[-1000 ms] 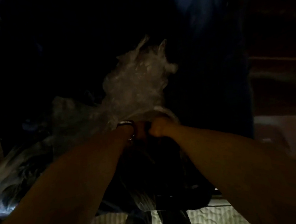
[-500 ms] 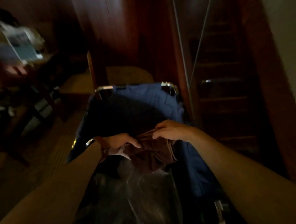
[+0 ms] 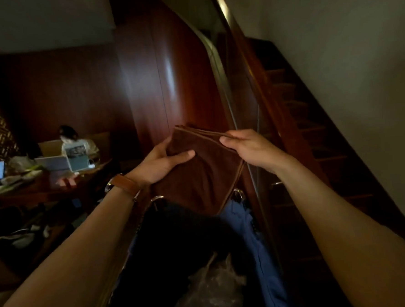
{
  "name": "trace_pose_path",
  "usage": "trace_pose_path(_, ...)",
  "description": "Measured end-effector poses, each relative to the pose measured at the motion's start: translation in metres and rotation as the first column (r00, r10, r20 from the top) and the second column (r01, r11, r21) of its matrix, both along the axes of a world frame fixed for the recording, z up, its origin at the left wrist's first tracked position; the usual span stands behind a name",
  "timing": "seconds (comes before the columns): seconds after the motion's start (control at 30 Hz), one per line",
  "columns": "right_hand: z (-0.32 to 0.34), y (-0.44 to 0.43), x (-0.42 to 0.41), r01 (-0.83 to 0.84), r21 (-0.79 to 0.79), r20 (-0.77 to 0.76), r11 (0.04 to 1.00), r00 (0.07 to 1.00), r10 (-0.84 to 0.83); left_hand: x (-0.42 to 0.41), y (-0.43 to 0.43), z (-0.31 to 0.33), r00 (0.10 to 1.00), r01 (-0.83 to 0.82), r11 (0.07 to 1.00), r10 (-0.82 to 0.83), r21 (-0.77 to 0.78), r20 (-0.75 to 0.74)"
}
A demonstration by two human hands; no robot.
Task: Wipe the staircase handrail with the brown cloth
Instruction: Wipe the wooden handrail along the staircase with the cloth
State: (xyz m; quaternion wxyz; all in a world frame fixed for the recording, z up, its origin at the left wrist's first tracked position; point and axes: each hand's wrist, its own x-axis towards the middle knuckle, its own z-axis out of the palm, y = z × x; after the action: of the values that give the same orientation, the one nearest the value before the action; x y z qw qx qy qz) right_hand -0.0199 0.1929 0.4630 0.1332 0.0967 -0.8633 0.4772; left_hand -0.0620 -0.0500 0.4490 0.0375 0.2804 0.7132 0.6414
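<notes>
A folded brown cloth (image 3: 205,172) is held up at chest height between both hands. My left hand (image 3: 164,160) grips its left edge, thumb across the front. My right hand (image 3: 248,148) pinches its top right edge. The cloth hangs down over a blue fabric cart (image 3: 256,240). The dark wooden staircase handrail (image 3: 240,44) slopes up from just right of the cloth toward the top of the view, apart from both hands.
Wooden stairs (image 3: 313,127) climb at the right beside a pale wall. A curved wood-panelled wall (image 3: 168,84) stands behind the cloth. At the left, a person (image 3: 75,142) sits at a cluttered table (image 3: 44,184) with laptops. Clear plastic (image 3: 212,290) lies inside the cart.
Both hands have come up out of the cart with the brown cloth and now hold it folded and raised. My view has lifted from the cart's inside to the staircase.
</notes>
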Motion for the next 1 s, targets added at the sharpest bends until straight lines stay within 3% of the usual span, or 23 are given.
trace_pose_path(0.07, 0.011, 0.003, 0.016, 0.009, 0.063, -0.136, 0.998, 0.991, 0.0, 0.022, 0.004, 0.024, 0.987, -0.066, 0.997, 0.061, -0.029, -0.151)
trace_pose_path(0.2, 0.03, -0.001, 0.045, 0.004, -0.029, -0.304, 1.0, 0.953, -0.013, 0.066, 0.019, 0.054, 0.898, -0.175, 0.982, 0.132, -0.066, -0.42)
trace_pose_path(0.3, 0.041, -0.003, 0.066, -0.005, -0.074, -0.331, 0.997, 0.943, -0.02, 0.094, 0.034, 0.067, 0.855, -0.176, 0.983, 0.132, -0.041, -0.501)
trace_pose_path(0.4, 0.049, -0.006, 0.087, -0.04, -0.095, -0.336, 0.995, 0.942, 0.006, 0.117, 0.046, 0.074, 0.837, -0.223, 0.966, 0.12, -0.134, -0.533)
trace_pose_path(0.53, 0.058, 0.003, 0.117, -0.189, -0.022, -0.301, 0.982, 0.938, 0.173, 0.153, 0.061, 0.084, 0.669, -0.53, 0.817, 0.24, -0.225, -0.704)
trace_pose_path(0.63, 0.062, 0.014, 0.14, -0.138, 0.083, -0.362, 0.987, 0.919, 0.159, 0.176, 0.069, 0.088, 0.529, -0.734, 0.633, 0.305, -0.246, -0.792)
trace_pose_path(0.67, 0.065, 0.018, 0.147, -0.093, 0.109, -0.39, 0.99, 0.912, 0.129, 0.183, 0.072, 0.087, 0.51, -0.756, 0.609, 0.32, -0.239, -0.799)
trace_pose_path(0.7, 0.067, 0.021, 0.154, -0.057, 0.129, -0.412, 0.99, 0.905, 0.106, 0.19, 0.075, 0.087, 0.529, -0.742, 0.626, 0.329, -0.239, -0.783)
trace_pose_path(0.77, 0.073, 0.025, 0.166, -0.008, 0.157, -0.442, 0.988, 0.894, 0.078, 0.205, 0.082, 0.087, 0.654, -0.598, 0.774, 0.32, -0.209, -0.685)
trace_pose_path(0.87, 0.081, 0.024, 0.181, 0.026, 0.143, -0.465, 0.989, 0.884, 0.044, 0.226, 0.082, 0.085, 0.943, -0.212, 0.968, 0.167, -0.133, -0.288)
trace_pose_path(0.93, 0.083, 0.022, 0.189, 0.064, 0.161, -0.483, 0.985, 0.875, 0.022, 0.234, 0.078, 0.074, 0.996, -0.002, 0.991, -0.009, -0.13, -0.084)
trace_pose_path(1.0, 0.082, 0.02, 0.194, 0.1, 0.194, -0.462, 0.976, 0.887, 0.001, 0.241, 0.079, 0.054, 0.998, 0.025, 0.992, -0.033, -0.126, -0.062)
